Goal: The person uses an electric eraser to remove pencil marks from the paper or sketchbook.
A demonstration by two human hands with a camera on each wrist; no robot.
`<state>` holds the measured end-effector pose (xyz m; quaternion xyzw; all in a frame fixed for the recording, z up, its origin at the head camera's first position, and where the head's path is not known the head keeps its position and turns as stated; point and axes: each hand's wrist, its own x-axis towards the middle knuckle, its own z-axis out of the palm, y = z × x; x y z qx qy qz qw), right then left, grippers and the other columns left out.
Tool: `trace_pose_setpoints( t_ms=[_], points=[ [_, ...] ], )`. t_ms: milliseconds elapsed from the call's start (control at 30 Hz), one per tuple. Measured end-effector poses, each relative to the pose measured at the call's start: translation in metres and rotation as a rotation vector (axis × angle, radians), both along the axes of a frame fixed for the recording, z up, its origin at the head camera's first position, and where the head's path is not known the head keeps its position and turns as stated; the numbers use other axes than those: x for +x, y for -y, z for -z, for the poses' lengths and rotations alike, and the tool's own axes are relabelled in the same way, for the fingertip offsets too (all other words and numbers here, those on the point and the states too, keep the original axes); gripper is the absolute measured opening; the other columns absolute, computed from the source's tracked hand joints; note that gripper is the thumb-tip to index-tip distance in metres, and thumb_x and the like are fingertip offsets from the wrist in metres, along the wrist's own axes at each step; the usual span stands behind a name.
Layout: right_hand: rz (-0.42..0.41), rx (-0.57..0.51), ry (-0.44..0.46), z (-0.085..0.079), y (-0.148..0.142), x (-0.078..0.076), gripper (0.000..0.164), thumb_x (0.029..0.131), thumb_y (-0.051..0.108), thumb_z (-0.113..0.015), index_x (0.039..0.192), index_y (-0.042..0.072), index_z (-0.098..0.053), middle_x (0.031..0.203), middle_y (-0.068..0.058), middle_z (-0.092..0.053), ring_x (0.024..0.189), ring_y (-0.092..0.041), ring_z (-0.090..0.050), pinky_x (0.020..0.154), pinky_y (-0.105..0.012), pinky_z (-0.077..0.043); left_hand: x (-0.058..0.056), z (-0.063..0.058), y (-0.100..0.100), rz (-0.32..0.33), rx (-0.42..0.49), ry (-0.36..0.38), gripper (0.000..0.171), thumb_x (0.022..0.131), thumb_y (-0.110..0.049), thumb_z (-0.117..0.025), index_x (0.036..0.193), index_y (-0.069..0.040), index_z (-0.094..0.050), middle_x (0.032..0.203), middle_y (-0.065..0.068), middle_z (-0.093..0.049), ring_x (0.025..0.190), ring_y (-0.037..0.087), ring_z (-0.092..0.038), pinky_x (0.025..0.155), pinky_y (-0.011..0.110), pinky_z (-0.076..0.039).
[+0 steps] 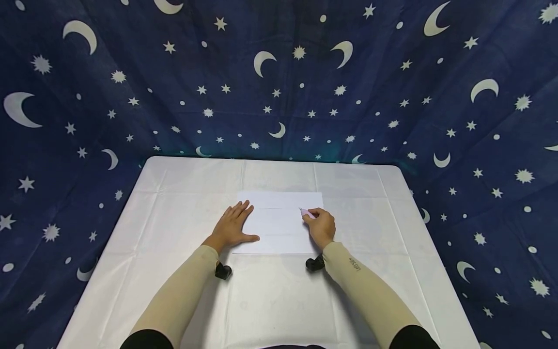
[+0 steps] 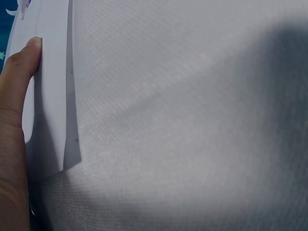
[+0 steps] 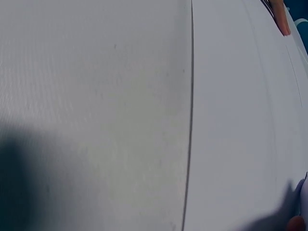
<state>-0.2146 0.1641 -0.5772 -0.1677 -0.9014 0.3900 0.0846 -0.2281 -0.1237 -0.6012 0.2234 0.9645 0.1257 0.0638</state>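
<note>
On table (image 1: 279,295), L hand (image 1: 233,226) spread at L edge of paper (image 1: 279,223), prob. to steady it; R hand (image 1: 321,227) pinches pen (image 1: 307,213), prob. for control.

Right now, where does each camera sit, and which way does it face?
Head: head-worn, facing forward and down at the white rectangular paper sheet; left hand, right hand and beige sleeves show.
Left wrist: on that wrist, facing the sheet and white creased table covering; left thumb shows.
Right wrist: on that wrist, facing the same two; parts of both hands show.
Both wrist views share the sheet's edge.
</note>
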Motion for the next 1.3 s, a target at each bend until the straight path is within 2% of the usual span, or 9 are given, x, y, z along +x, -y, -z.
trace_pose_setpoints(
  t_ms=[300,767,1133,1300],
  points=[
    [-0.038,0.012,-0.007,0.003,0.016,0.0,0.019,0.072,0.027,-0.073,0.089,0.018,-0.072,0.08,0.003,-0.066,0.073,-0.017,-0.059,0.061,-0.032,-0.043,0.001,0.0,-0.002,-0.005,-0.019,0.021,0.109,0.061,-0.084,-0.042,0.146,-0.021,-0.015,0.15,-0.003,-0.003,0.135,0.015,0.003,0.108,0.039,0.002],
    [-0.074,-0.008,-0.01,0.002,0.04,0.001,0.018,0.071,0.025,-0.074,0.088,0.018,-0.072,0.08,0.004,-0.066,0.073,-0.016,-0.059,0.062,-0.031,-0.044,0.001,0.003,-0.003,-0.006,-0.028,0.02,0.11,0.061,-0.086,-0.04,0.146,-0.022,-0.014,0.15,-0.005,-0.001,0.135,0.014,0.004,0.108,0.038,0.003],
    [-0.052,0.002,-0.012,0.0,0.03,0.0,0.018,0.071,0.025,-0.074,0.088,0.018,-0.072,0.08,0.003,-0.066,0.073,-0.016,-0.059,0.062,-0.032,-0.044,0.001,0.0,-0.001,-0.005,-0.018,0.011,0.108,0.062,-0.083,-0.043,0.146,-0.02,-0.016,0.15,-0.003,-0.003,0.136,0.016,0.002,0.108,0.039,0.002],
    [-0.069,-0.004,0.005,0.0,0.032,-0.001,0.019,0.071,0.026,-0.073,0.089,0.019,-0.072,0.081,0.004,-0.066,0.073,-0.015,-0.059,0.062,-0.031,-0.044,0.001,0.0,-0.001,-0.006,-0.022,0.02,0.108,0.062,-0.083,-0.043,0.146,-0.021,-0.014,0.15,-0.004,-0.002,0.135,0.015,0.004,0.108,0.039,0.003]
  ],
)
